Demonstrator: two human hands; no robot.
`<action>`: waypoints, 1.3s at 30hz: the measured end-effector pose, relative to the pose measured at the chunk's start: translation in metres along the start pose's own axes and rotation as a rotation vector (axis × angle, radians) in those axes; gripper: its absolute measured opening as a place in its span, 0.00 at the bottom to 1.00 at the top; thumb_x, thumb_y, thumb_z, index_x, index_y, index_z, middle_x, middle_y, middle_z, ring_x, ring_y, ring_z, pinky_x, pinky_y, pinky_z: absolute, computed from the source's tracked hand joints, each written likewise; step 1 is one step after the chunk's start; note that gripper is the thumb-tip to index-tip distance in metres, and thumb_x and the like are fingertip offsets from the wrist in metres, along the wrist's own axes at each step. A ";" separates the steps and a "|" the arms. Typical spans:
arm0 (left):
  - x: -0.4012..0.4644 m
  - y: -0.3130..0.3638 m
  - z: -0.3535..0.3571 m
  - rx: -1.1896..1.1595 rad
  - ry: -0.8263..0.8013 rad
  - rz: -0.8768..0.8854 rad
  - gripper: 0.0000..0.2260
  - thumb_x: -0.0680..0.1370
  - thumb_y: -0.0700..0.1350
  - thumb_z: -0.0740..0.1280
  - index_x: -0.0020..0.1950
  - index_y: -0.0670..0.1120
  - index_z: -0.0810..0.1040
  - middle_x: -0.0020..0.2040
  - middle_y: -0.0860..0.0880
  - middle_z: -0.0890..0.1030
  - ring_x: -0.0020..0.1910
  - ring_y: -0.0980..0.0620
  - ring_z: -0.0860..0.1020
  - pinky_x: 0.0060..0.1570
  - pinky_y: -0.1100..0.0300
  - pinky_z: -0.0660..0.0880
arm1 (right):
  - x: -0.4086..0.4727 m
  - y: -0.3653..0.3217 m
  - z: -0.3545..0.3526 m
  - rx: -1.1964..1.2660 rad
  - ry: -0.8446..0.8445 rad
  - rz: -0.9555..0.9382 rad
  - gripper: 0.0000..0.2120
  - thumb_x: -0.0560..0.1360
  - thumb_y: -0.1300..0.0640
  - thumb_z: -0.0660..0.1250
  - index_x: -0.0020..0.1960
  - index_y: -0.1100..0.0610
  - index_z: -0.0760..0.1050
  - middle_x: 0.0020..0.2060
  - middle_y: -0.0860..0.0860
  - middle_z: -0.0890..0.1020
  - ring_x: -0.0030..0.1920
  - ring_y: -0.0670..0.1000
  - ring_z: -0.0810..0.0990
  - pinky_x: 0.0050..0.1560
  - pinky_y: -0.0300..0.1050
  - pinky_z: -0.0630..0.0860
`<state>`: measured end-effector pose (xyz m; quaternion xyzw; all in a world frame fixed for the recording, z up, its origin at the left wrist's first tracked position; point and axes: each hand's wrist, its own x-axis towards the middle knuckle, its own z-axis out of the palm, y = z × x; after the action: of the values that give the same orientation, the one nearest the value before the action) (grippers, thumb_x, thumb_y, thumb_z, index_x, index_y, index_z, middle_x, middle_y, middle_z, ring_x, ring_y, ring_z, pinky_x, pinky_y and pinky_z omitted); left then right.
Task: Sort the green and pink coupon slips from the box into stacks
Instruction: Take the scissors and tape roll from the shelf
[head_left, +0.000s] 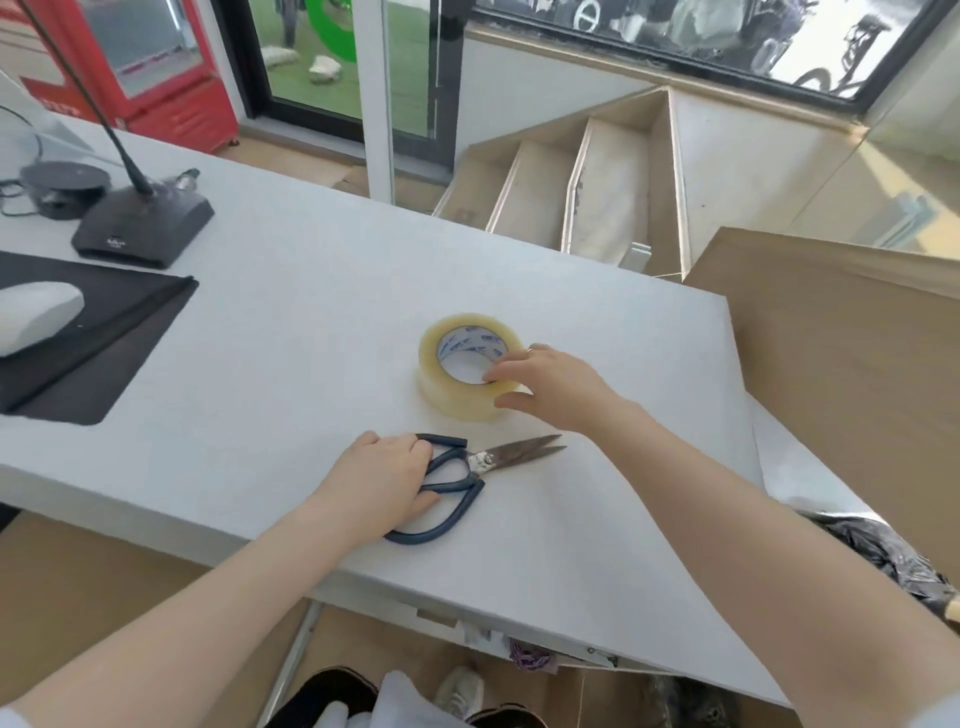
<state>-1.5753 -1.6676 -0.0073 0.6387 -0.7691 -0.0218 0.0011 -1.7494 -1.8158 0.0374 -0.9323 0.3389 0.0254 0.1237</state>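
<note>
Right now my left hand (382, 480) holds the blue handles of the scissors (470, 475), fingers curled round one loop, on the near part of the white table (291, 322). Just past it, my right hand (550, 387) grips the roll of clear tape (462, 364). I cannot see any green or pink slips. A brown box (841, 332) sits far right.

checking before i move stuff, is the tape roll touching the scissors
Apart. The head view shows a strip of bare white table between the tape roll and the scissors.
</note>
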 end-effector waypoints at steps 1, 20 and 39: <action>-0.003 -0.004 0.000 0.049 0.014 0.035 0.18 0.60 0.56 0.77 0.38 0.44 0.77 0.34 0.49 0.78 0.31 0.50 0.79 0.34 0.63 0.72 | 0.001 0.000 -0.001 -0.024 -0.022 -0.013 0.16 0.78 0.50 0.61 0.65 0.47 0.71 0.64 0.43 0.73 0.61 0.50 0.69 0.53 0.44 0.68; -0.125 -0.088 0.001 0.003 0.440 0.687 0.15 0.68 0.50 0.57 0.38 0.43 0.79 0.31 0.51 0.77 0.21 0.50 0.70 0.25 0.65 0.68 | -0.193 -0.169 0.093 0.161 0.411 0.797 0.16 0.75 0.55 0.66 0.61 0.58 0.74 0.59 0.53 0.76 0.49 0.58 0.77 0.46 0.44 0.66; -0.143 0.004 0.137 -0.183 -0.022 0.138 0.12 0.73 0.47 0.69 0.48 0.39 0.73 0.42 0.42 0.76 0.33 0.40 0.77 0.30 0.54 0.72 | -0.301 -0.214 0.259 0.249 0.368 1.164 0.14 0.74 0.56 0.67 0.59 0.55 0.75 0.57 0.49 0.77 0.47 0.58 0.77 0.42 0.47 0.71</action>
<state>-1.5570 -1.5224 -0.1406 0.5810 -0.8062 -0.0986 0.0524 -1.8348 -1.4055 -0.1285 -0.5623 0.8078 -0.1122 0.1369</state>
